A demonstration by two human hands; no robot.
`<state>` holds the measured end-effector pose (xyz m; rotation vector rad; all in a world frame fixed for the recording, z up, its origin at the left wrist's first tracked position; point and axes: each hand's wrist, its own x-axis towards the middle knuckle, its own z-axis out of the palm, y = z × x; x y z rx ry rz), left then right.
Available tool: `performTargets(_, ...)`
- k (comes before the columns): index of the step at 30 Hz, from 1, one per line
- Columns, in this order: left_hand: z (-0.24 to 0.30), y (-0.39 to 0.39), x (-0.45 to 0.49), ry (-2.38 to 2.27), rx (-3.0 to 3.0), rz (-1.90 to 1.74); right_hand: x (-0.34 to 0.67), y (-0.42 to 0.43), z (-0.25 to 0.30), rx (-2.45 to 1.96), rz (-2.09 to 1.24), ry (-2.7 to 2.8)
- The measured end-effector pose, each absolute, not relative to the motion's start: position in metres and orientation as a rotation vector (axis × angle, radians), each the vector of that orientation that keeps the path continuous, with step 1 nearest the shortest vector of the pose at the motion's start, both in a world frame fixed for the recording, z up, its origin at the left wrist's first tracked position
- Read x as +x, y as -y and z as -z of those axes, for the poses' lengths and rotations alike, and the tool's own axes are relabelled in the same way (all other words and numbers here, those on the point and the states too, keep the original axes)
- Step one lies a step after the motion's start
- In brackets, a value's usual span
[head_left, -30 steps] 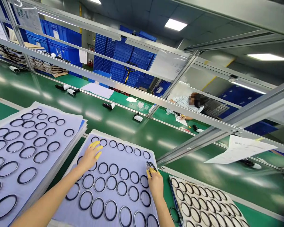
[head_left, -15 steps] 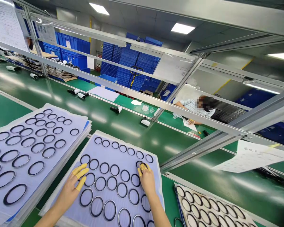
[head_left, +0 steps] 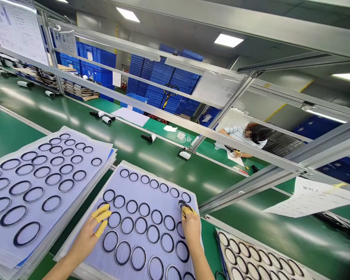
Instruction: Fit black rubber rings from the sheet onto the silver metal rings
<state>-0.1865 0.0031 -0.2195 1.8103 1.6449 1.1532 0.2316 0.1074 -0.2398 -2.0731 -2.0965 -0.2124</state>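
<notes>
Fingers [head_left: 187, 211] of the right hand [head_left: 191, 229] clamp black rings [head_left: 183, 207]; left-hand fingers [head_left: 101, 216] spread apart on the sheet [head_left: 151, 201].

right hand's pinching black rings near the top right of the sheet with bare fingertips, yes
Not bare: the head view shows yellow finger cots on the right hand, which does pinch black rings near the top right of the sheet.

Black rubber O-rings [head_left: 144, 210] lie flat in rows on a lavender sheet [head_left: 137, 193]. Overlapping rings [head_left: 183, 207] bunch at its upper right.
</notes>
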Motion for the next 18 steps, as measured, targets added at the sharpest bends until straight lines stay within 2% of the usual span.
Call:
performTargets(10,0.222,-0.003,-0.188,-1.601,1.824,-1.114,0.193,-0.12,0.239,-2.091,0.142,2.017)
performTargets(18,0.222,0.0,-0.195,-1.603,1.762,-1.072,0.144,-0.135,0.225,-1.894,0.078,2.156)
